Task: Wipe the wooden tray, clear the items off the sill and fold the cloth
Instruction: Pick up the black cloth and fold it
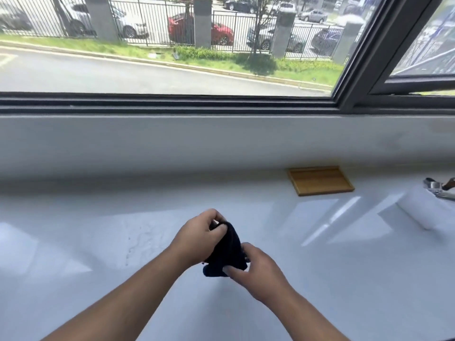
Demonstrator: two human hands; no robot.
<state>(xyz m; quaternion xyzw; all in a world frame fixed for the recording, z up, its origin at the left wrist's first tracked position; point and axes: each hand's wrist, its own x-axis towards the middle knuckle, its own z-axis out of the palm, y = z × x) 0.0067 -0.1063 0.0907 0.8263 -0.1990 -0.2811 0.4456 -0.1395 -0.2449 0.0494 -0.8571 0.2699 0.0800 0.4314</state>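
Head view looks down on a white sill [147,279] under a wide window [172,45], with both bare hands meeting near its middle over a dark cloth [227,252]. Left hand [197,238] has its grip closed on the upper end of the cloth, thumb and fingers pinched together at the far tip. Right hand [258,271] has its grip closed on the lower end, fingers curled round the bunched edge nearest the person. Between them the cloth hangs crumpled, its long axis running from the far left pinch down to the near right one; whether it touches the sill I cannot tell.

A wooden tray [320,180] lies flat against the far wall of the sill, well apart from the hands, off to the far right of them. Its long side runs left to right along the wall, and it looks bare. Further right, at the edge of view, sits a white roll [428,212] with some metal tool [438,189] just behind it; I cannot make out what the tool is.

Judging from this, the cloth is being gathered or folded in the air. If the tray has not yet been wiped, the right hand is the nearer one to carry the cloth there, reaching away and to the right. The roll and the tool are still to be cleared.
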